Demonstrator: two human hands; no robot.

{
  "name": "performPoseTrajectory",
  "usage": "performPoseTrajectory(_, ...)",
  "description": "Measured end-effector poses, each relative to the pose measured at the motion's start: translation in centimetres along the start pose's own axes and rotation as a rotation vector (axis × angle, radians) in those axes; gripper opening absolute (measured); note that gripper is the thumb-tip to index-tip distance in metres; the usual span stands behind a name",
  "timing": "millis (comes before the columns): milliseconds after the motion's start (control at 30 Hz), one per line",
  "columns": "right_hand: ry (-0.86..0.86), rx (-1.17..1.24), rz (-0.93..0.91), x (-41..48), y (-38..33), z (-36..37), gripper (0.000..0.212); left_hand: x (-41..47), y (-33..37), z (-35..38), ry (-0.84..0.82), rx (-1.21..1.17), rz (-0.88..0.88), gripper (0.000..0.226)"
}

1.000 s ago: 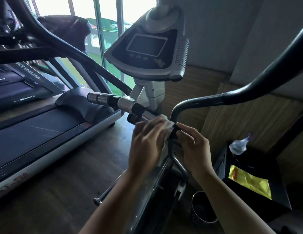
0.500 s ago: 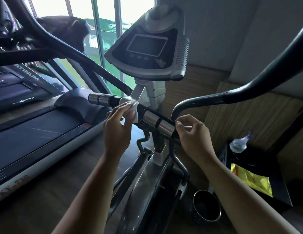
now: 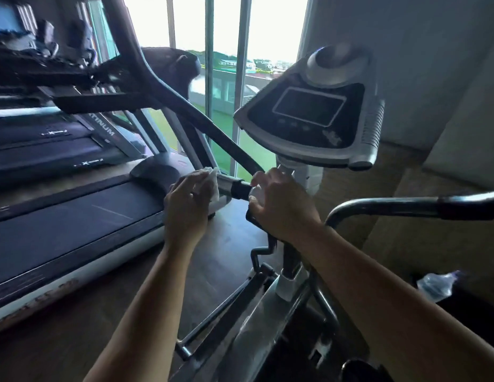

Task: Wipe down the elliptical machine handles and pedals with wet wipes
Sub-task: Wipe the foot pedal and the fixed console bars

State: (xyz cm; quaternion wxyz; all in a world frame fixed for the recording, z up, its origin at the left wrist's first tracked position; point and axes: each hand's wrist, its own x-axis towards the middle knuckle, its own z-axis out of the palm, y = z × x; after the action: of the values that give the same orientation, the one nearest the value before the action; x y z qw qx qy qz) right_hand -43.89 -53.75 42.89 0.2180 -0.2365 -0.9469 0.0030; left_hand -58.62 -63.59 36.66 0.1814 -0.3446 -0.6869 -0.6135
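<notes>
Wet wipe [image 3: 213, 181], limp and damp so likely to bunch or slide, lies mid-frame against the stiff chrome handle [image 3: 227, 186], the left hand [image 3: 186, 208] pinching it there in its grip, while the right hand [image 3: 281, 208] curls its grip round the handle just right of it.

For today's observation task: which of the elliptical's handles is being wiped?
The short chrome handle below the console, where the left hand holds the wipe. The curved right handle has no wipe on it.
</notes>
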Motion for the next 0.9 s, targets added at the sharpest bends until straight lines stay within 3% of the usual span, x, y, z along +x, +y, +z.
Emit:
performPoseTrajectory(100, -0.03, -0.096, -0.081, 2.7, -1.1, 1.3, 0.042, 0.8, -1.4, 0.1, -0.012, 0.073, 0.079, 0.02)
performPoseTrajectory(300, -0.026, -0.221, 0.006, 4.5, -0.1, 5.0, 0.036, 0.1, -4.2, 3.3, -0.143, 0.103, 0.293, 0.021)
performPoseTrajectory(400, -0.061, -0.223, 0.005, 4.9, 0.0, 5.3, 0.034, 1.8, -6.8, 3.9, -0.111, 0.16, 0.338, 0.023)
performPoseTrajectory(533, -0.136, -0.23, -0.021, 5.1, 0.2, 4.7, 0.032, 3.9, -9.4, 3.6, -0.034, 0.198, 0.231, 0.025)
performPoseTrajectory(700, -0.141, -0.207, -0.051, 5.2, 0.2, 4.4, 0.025, -0.2, -7.2, 5.6, -0.059, 0.112, 0.445, 0.023)
performPoseTrajectory(767, -0.152, -0.214, -0.044, 5.1, 0.2, 4.4, 0.028, 0.8, -8.0, 5.4, -0.01, 0.113, 0.4, 0.023)
performPoseTrajectory(900, -0.153, -0.198, -0.015, 5.1, 0.0, 4.3, 0.031, 2.5, -8.9, 4.6, 0.104, 0.032, 0.034, 0.024)
